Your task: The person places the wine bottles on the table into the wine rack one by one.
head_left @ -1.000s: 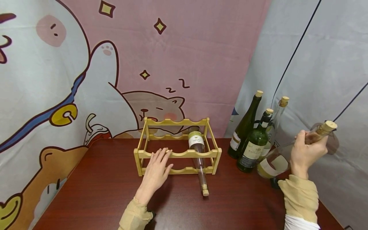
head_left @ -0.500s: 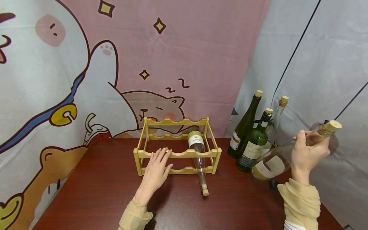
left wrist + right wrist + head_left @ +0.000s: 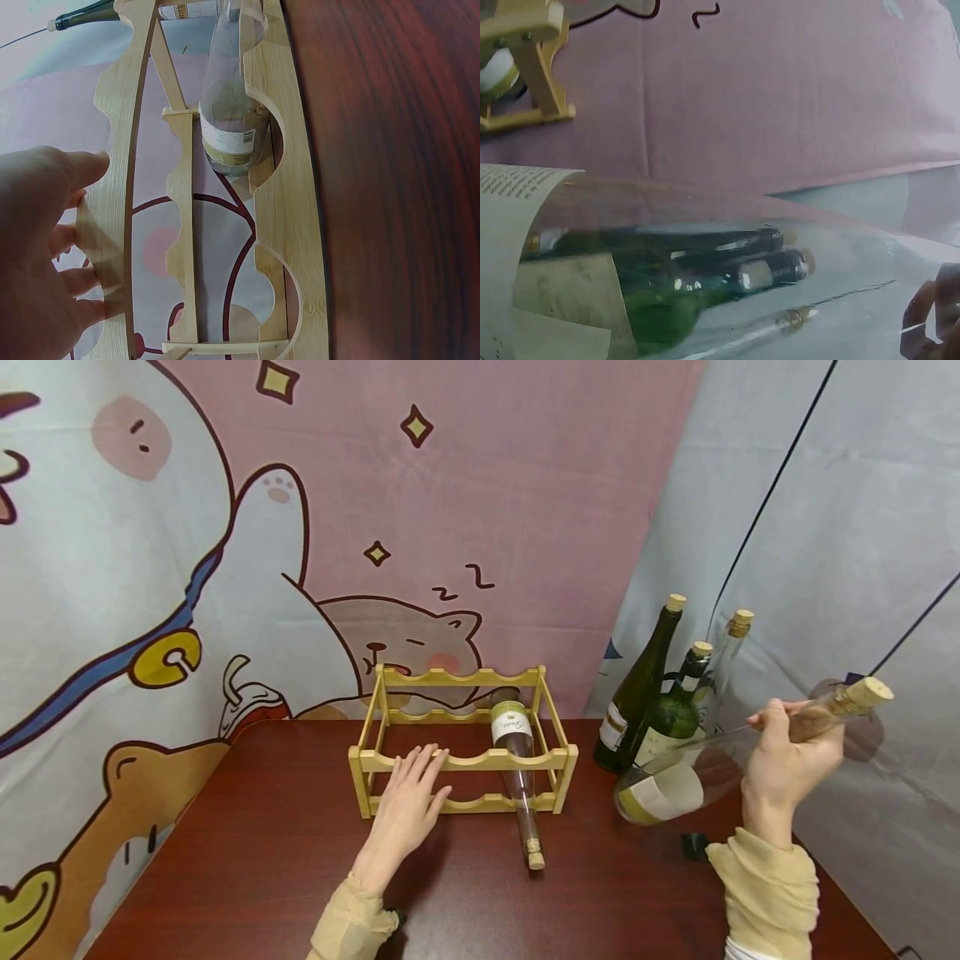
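Observation:
My right hand (image 3: 795, 764) grips the neck of a clear glass wine bottle (image 3: 663, 792), tilted with its cork up at the right and its labelled base toward the rack. In the right wrist view this wine bottle (image 3: 840, 247) fills the lower half. My left hand (image 3: 408, 806) rests on the front top rail of the wooden wine rack (image 3: 480, 763), fingers extended over it; the left wrist view shows the fingertips at the scalloped rail (image 3: 112, 202). Another clear wine bottle (image 3: 512, 725) lies in the rack's lower right slot, its corked neck sticking out in front.
Behind the held bottle stand a tall dark green bottle (image 3: 645, 693), a shorter green bottle (image 3: 678, 714) partly covered by it, and a clear corked bottle (image 3: 723, 664). A cartoon cloth (image 3: 525, 527) hangs behind the red-brown table (image 3: 247, 843). A small black object (image 3: 694, 846) is near the right sleeve.
The held bottle's base has swung left, lifted off the table and in front of the green bottles, as my right hand shifts slightly left. My left hand and the rack have stayed put.

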The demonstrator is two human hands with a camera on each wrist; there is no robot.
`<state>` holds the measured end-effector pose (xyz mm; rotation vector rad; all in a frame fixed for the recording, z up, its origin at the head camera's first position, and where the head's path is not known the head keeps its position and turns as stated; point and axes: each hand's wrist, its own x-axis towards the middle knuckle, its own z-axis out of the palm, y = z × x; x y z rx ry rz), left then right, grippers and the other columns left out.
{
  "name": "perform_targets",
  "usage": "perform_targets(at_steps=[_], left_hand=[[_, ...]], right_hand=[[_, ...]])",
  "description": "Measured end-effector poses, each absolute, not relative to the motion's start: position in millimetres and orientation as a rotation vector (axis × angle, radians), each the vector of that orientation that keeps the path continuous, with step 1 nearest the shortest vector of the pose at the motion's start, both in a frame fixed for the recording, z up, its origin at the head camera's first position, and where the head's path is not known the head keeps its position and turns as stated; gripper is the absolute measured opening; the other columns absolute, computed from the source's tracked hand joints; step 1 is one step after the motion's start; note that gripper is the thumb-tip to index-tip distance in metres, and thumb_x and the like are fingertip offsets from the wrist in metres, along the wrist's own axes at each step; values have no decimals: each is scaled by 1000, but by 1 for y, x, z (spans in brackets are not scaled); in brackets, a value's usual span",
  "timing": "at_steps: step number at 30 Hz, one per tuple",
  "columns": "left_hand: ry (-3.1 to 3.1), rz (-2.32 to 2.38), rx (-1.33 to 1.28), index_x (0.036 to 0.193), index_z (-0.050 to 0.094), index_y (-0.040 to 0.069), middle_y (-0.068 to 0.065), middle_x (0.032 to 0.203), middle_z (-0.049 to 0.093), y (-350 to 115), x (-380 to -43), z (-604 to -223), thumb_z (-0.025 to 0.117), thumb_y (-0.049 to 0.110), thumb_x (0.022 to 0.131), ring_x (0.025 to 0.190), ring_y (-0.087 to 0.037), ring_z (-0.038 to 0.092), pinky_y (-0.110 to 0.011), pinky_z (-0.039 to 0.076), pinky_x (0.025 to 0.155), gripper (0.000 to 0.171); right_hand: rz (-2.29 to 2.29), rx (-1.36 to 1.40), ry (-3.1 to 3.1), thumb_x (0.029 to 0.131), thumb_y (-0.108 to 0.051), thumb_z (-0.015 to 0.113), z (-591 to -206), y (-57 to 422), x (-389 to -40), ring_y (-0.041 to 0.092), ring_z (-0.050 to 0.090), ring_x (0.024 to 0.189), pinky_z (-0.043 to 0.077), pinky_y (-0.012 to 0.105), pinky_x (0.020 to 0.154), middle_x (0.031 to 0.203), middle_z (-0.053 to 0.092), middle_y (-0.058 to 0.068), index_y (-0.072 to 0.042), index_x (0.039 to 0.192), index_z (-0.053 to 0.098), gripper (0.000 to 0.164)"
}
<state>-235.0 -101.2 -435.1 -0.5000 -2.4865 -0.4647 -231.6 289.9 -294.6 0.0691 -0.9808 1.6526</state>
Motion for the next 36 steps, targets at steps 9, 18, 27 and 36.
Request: perform_targets(at_steps=[9, 18, 27, 36], left_hand=[[-2475, -454, -505, 134, 52, 11, -12, 139, 51, -101, -235, -434, 66, 26, 89, 131, -35, 45, -55, 34, 110, 49], [-2479, -462, -501, 135, 52, 12, -12, 139, 51, -101, -236, -434, 66, 25, 89, 132, -35, 44, -55, 33, 111, 49], [-2481, -485, -497, 134, 52, 10, -12, 141, 49, -100, -235, -434, 65, 26, 90, 134, -37, 42, -56, 33, 110, 49], [-2475, -525, -482, 137, 50, 10, -12, 144, 48, -99, -233, -433, 65, 37, 89, 137, -34, 40, -56, 32, 111, 57]], right_hand=[[1743, 82, -898, 78, 16, 56, -297, 272, -228, 16, 54, 47, 49, 21, 50, 65, 54, 9, 1, 73, 56, 16], [1795, 105, -811, 79, 15, 58, -301, 256, -223, 17, 53, 47, 48, 23, 49, 68, 52, 11, 2, 74, 54, 15], [1916, 93, -747, 80, 13, 61, -304, 243, -219, 18, 53, 47, 48, 23, 47, 70, 51, 11, 3, 76, 52, 14], [1988, 129, -715, 82, 11, 60, -306, 229, -218, 19, 52, 49, 48, 25, 48, 66, 50, 11, 4, 78, 50, 13]])
